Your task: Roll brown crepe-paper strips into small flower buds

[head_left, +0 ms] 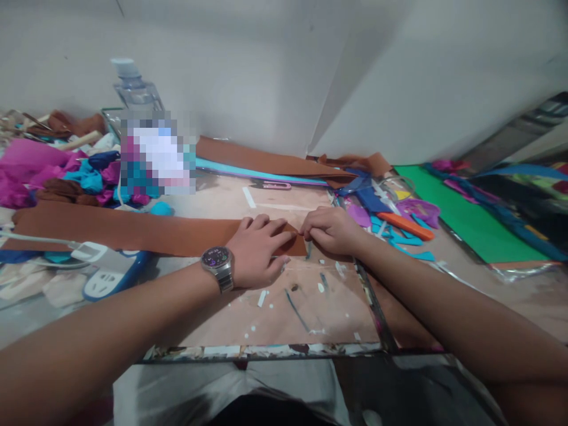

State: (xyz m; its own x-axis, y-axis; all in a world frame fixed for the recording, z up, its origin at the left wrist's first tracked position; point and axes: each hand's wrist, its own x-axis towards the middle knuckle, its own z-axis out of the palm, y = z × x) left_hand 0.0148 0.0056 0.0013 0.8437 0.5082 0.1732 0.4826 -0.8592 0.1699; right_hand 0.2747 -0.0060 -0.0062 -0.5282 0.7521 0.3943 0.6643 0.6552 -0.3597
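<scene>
A long brown strip of sheet material lies across the work board, its right end near the middle. My left hand rests on that strip with fingers spread, pressing it close to the right end. A watch is on the left wrist. My right hand is closed at the strip's right end, thumb and fingers pinching its corner. The fingertips of both hands are close together there. Small white scraps and dark marks lie on the board in front of them.
Coloured cloth scraps and a power strip are at the left. A bottle stands behind. More brown strips, a pink-handled tool, an orange cutter and a green sheet lie behind and right.
</scene>
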